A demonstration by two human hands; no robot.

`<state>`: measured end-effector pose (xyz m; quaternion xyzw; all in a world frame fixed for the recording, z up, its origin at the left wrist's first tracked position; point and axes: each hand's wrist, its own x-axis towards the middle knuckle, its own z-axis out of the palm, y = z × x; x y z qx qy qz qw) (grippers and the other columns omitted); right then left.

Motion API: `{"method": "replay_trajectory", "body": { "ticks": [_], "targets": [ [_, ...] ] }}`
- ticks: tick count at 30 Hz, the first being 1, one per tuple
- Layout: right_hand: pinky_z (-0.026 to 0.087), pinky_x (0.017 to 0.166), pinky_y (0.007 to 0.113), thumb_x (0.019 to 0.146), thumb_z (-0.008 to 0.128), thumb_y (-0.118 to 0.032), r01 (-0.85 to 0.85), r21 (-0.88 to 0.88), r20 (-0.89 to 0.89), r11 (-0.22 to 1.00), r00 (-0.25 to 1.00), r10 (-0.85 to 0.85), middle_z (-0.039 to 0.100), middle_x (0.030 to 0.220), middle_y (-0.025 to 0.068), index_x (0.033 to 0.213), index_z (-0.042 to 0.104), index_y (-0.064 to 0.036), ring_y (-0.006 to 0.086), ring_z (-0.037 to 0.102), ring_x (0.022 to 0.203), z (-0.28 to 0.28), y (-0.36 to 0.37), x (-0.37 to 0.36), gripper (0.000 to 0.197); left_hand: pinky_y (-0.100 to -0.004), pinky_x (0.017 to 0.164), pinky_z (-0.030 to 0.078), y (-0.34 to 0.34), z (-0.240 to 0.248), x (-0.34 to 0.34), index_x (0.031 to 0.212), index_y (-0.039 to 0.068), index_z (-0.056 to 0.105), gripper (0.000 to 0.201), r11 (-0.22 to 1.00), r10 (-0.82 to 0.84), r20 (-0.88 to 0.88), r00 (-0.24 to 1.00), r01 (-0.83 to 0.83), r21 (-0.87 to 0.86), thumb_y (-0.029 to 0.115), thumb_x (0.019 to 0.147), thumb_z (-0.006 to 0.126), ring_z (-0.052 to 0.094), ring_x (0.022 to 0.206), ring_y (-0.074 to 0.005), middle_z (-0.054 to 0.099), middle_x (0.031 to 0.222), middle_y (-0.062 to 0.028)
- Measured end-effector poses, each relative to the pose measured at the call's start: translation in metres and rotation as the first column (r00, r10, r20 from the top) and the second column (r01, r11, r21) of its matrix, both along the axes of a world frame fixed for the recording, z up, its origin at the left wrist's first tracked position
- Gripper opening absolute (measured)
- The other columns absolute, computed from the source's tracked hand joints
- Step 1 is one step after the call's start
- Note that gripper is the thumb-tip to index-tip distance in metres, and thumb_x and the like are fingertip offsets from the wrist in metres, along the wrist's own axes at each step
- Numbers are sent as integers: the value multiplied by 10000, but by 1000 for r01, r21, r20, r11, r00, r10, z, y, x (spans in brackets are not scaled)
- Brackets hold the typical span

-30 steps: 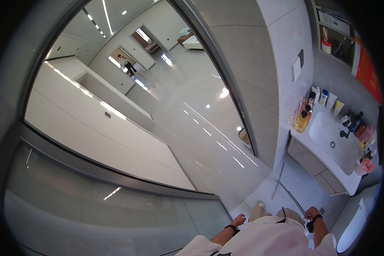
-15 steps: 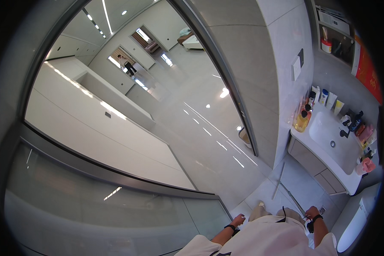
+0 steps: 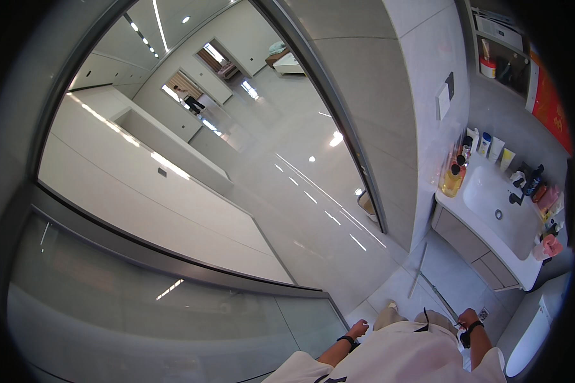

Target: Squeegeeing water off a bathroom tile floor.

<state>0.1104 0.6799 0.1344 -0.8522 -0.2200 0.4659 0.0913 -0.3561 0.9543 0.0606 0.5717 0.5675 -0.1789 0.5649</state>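
Observation:
My right hand (image 3: 469, 318), with a dark band at the wrist, is closed around the upper end of a long thin pole. It belongs to what looks like a floor squeegee (image 3: 438, 294); its narrow straight head (image 3: 418, 270) lies on the light tiles ahead of my feet. Down by my left side is my left hand (image 3: 359, 329), fingers curled in, and nothing shows in them. A dark band circles that wrist too. My light shirt (image 3: 409, 351) fills the lower middle and hides part of my legs.
At right stands a white washbasin (image 3: 498, 198) on a cabinet, crowded with bottles and tubes (image 3: 452, 181). A white toilet (image 3: 531, 335) is below it. A dark-framed glass panel (image 3: 172, 313) borders my left. Through the doorway, a person (image 3: 188, 100) stands far off.
The distant person beyond the doorway has bent over slightly. Both my hands and the squeegee have stayed almost in place.

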Motion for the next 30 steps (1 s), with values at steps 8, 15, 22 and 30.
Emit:
{"method": "replay_trajectory", "body": {
  "ticks": [8,15,22,30],
  "targets": [
    [539,443,361,625,674,-48,-293,146,58,945,956,288,628,576,166,546,571,74,235,662,517,-26,-12,11,178,-374,600,511,-2,4,-2,1250,44,460,470,1000,-2,30,1000,2,-15,237,827,527,593,740,-223,621,886,-117],
    [546,496,365,637,679,-138,143,11,-52,990,989,-142,633,606,192,574,589,74,253,659,535,-28,-23,-8,239,-367,647,514,-13,4,-7,1222,41,491,441,998,-56,1,998,56,4,247,834,527,610,779,-240,635,943,-139],
    [512,682,481,749,584,-228,-554,95,403,827,781,477,609,873,211,841,575,4,387,616,781,-81,-20,2,250,-373,565,497,-13,-100,-27,1053,69,537,305,925,-312,152,938,263,275,264,820,561,598,614,-233,625,745,-103],
    [486,795,498,834,530,-195,-204,-79,221,976,951,217,638,952,222,1240,515,-167,415,607,897,-21,67,-48,407,-403,759,509,-6,-12,-4,1169,32,526,409,997,4,18,1000,-5,77,189,792,540,646,848,-325,666,887,-197]
  ]
}}
